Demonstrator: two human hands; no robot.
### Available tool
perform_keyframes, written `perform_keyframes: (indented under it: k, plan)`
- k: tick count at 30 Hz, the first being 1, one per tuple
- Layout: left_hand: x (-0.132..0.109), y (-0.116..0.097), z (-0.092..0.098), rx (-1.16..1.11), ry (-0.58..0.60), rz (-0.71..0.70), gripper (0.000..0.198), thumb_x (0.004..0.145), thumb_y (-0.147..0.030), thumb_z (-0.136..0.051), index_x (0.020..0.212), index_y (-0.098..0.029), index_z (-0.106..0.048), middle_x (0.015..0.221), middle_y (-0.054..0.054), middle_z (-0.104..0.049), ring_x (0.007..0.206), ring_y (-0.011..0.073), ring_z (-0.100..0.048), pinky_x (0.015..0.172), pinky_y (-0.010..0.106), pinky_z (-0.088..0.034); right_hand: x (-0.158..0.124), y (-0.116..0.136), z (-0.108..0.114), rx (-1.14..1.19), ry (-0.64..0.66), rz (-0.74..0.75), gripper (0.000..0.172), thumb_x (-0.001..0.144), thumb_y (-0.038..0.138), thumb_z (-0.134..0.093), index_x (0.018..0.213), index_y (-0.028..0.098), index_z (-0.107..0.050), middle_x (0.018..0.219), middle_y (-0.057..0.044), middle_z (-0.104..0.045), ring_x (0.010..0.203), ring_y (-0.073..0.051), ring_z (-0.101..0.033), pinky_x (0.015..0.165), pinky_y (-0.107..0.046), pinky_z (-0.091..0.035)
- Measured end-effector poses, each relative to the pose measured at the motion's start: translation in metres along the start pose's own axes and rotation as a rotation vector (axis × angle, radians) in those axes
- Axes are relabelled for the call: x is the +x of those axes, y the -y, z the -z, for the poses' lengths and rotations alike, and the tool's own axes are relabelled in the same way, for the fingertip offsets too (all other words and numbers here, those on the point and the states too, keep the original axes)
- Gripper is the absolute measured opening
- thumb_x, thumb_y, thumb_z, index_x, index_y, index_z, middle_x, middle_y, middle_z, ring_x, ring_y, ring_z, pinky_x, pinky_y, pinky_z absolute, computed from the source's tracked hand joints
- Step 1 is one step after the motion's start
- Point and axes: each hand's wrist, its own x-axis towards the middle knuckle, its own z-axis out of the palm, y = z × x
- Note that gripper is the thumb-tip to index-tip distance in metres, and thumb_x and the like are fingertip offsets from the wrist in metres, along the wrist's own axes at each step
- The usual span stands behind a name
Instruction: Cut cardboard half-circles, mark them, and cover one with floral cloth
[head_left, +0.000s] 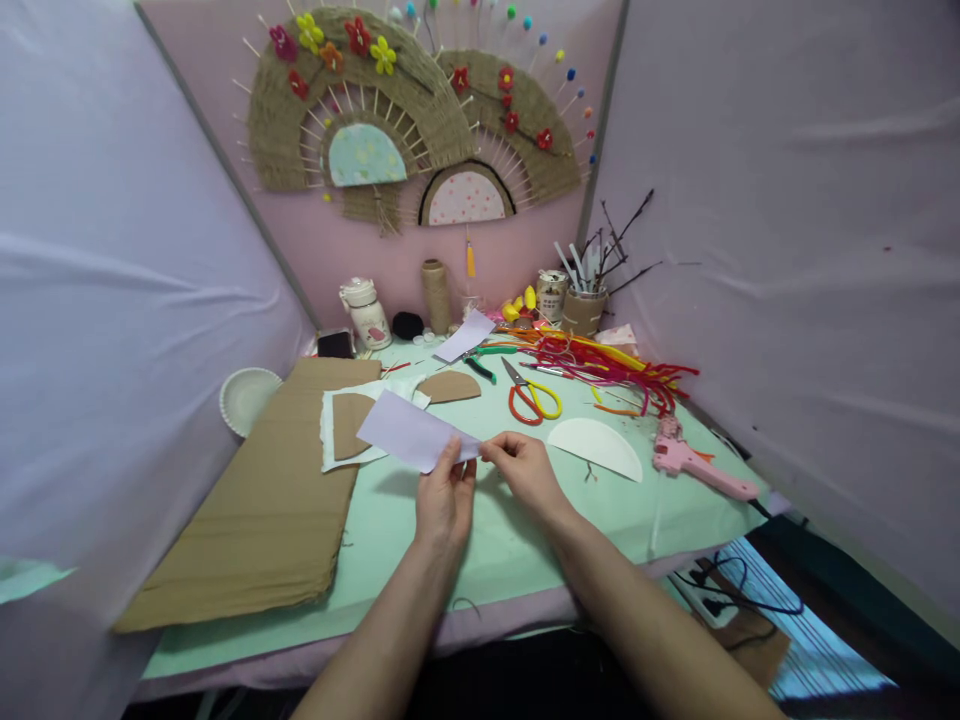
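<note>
A strip of pale purple paper (409, 428) is held up over the table, tilted down to the right. My left hand (446, 495) pinches its lower edge between thumb and fingers. At the paper's right end, my right hand (525, 470) grips the corner with thumb and forefinger. Behind the strip, a cardboard half-disc (351, 425) lies on white cloth (328, 440), partly covered from view. Another cardboard half-disc (450, 387) rests just beyond. To the right of my hands lie a white half-disc (598, 447) and scissors (534, 395) with red and yellow handles.
A large cardboard sheet (262, 500) takes up the table's left side. On the right lie a pink glue gun (697, 462) and a pile of red and yellow pipe cleaners (600, 362). Pliers (480, 368), a twine spool (435, 297) and a white bottle (366, 313) stand or lie farther back.
</note>
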Motion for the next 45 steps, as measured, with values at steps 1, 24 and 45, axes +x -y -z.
perform_keyframes:
  k: [1, 24, 45]
  plan:
    - [0.0, 0.001, 0.0, 0.014, 0.02, 0.002, 0.017, 0.07, -0.006, -0.076, 0.083, -0.015, -0.068, 0.08, 0.001, -0.071, 0.075, 0.0112, -0.066, 0.077, 0.026, -0.052, 0.0, 0.0, 0.0, 0.008, -0.009, 0.007, 0.017, 0.069, 0.033, -0.067, 0.061, 0.017, -0.067, 0.058, 0.001, -0.062, 0.057, -0.013, -0.05, 0.059, -0.026, -0.039]
    - [-0.005, -0.022, 0.021, 0.318, 0.076, -0.098, 0.036, 0.055, -0.04, -0.087, 0.067, -0.012, -0.068, 0.069, 0.002, -0.066, 0.067, 0.01, -0.058, 0.066, 0.023, -0.045, -0.002, 0.001, 0.005, -0.007, -0.094, 0.034, 0.027, 0.071, 0.043, -0.066, 0.062, 0.017, -0.064, 0.06, 0.0, -0.061, 0.058, -0.014, -0.047, 0.059, -0.027, -0.037]
    - [-0.014, 0.002, 0.017, 0.395, 0.153, -0.152, 0.025, 0.059, -0.028, -0.085, 0.076, -0.013, -0.074, 0.074, 0.005, -0.071, 0.073, 0.0148, -0.062, 0.072, 0.027, -0.046, -0.011, -0.006, -0.013, 0.41, 0.119, -0.104, 0.026, 0.061, 0.036, -0.08, 0.076, 0.018, -0.068, 0.073, -0.002, -0.067, 0.07, -0.017, -0.058, 0.069, -0.03, -0.045]
